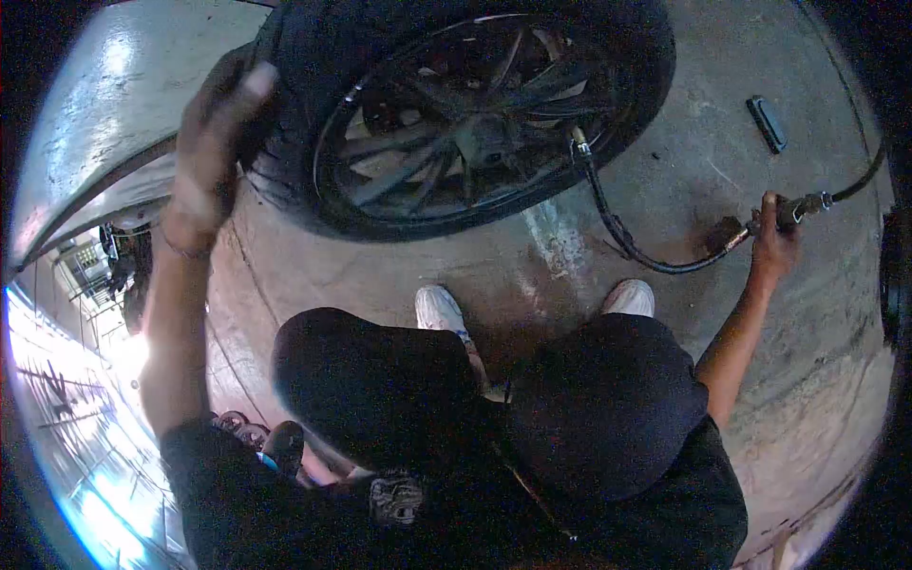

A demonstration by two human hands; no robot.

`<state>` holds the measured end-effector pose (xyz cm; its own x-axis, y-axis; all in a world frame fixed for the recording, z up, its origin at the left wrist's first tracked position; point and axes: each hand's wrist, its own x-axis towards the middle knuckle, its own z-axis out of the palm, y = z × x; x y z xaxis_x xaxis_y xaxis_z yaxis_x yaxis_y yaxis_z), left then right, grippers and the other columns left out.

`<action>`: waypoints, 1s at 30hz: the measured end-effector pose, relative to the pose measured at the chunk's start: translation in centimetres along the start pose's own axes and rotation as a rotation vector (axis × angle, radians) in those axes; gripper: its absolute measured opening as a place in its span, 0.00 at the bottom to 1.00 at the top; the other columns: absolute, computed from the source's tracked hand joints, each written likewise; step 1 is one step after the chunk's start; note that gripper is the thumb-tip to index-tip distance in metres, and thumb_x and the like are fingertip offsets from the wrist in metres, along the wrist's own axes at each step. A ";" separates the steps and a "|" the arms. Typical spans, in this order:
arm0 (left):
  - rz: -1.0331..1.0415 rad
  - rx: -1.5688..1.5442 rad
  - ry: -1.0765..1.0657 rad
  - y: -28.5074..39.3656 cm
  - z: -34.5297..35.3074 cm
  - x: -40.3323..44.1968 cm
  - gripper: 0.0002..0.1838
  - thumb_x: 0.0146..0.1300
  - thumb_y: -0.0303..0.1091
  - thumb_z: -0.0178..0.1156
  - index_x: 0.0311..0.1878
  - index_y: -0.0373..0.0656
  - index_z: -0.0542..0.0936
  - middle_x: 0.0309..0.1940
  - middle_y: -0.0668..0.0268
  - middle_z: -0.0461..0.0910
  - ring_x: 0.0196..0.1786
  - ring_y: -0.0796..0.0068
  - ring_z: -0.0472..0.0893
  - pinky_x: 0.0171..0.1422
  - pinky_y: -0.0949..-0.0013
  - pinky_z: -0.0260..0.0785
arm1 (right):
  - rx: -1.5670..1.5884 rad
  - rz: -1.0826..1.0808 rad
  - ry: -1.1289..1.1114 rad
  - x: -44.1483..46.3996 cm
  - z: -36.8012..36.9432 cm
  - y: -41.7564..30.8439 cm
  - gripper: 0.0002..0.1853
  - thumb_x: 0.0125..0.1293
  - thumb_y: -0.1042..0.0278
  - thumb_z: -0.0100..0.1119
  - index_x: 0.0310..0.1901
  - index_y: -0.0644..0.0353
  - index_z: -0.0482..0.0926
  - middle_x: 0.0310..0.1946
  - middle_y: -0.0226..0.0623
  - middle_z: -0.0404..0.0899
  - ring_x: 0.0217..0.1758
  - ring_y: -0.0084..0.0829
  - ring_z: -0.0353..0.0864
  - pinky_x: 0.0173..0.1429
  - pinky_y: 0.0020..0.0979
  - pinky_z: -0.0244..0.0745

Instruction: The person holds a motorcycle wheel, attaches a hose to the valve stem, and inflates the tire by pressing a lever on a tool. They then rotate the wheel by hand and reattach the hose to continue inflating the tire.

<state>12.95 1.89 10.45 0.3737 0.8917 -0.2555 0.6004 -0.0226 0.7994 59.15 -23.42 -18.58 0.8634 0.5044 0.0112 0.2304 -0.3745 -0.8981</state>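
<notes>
In the head view, a car wheel with a black tire (pixel 296 142) and a dark spoked rim (pixel 484 142) stands in front of me. My left hand (pixel 211 142) rests against the tire's left side, its fingers stretched out and slightly blurred. Out to the right, my right hand (pixel 779 249) is closed around a tire inflator (pixel 790 209). From that inflator a black hose (pixel 635 249) curves to the rim, where its brass-coloured chuck (pixel 579 141) meets the lower right edge. The valve itself is hidden.
A pale car body panel (pixel 114 123) fills the upper left. On the concrete floor (pixel 703 161) lies a small dark oblong object (pixel 766 124). A supply hose (pixel 860 180) runs off to the right. Another person's foot in a sandal (pixel 242 429) shows at lower left.
</notes>
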 end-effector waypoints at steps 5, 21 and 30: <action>0.422 0.656 0.546 -4.5 4.7 1.3 0.47 0.44 0.56 0.71 0.59 0.30 0.66 0.51 0.48 0.74 0.54 0.55 0.74 0.59 0.59 0.66 | 0.065 0.081 0.013 -0.6 -0.2 0.5 0.21 0.58 0.56 0.67 0.42 0.68 0.80 0.35 0.38 0.82 0.32 0.27 0.81 0.37 0.29 0.75; 0.533 1.047 0.805 -4.8 3.3 -0.6 0.52 0.33 0.59 0.74 0.58 0.38 0.62 0.44 0.49 0.73 0.44 0.45 0.76 0.41 0.51 0.73 | -0.123 -0.074 0.028 -0.3 1.5 0.6 0.20 0.55 0.54 0.70 0.39 0.65 0.81 0.33 0.36 0.82 0.35 0.25 0.81 0.40 0.29 0.73; 0.693 1.112 0.853 -3.4 5.5 -1.3 0.49 0.44 0.54 0.68 0.63 0.31 0.59 0.55 0.44 0.68 0.55 0.42 0.68 0.60 0.48 0.62 | -0.044 -0.176 -0.050 -3.4 0.9 -2.8 0.19 0.57 0.59 0.67 0.45 0.63 0.79 0.39 0.36 0.82 0.39 0.27 0.80 0.45 0.31 0.75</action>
<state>14.29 -1.69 5.05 0.5232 0.5406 0.6588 0.8327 -0.4888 -0.2602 55.17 -23.34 -16.49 0.7850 0.6028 0.1431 0.3957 -0.3101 -0.8644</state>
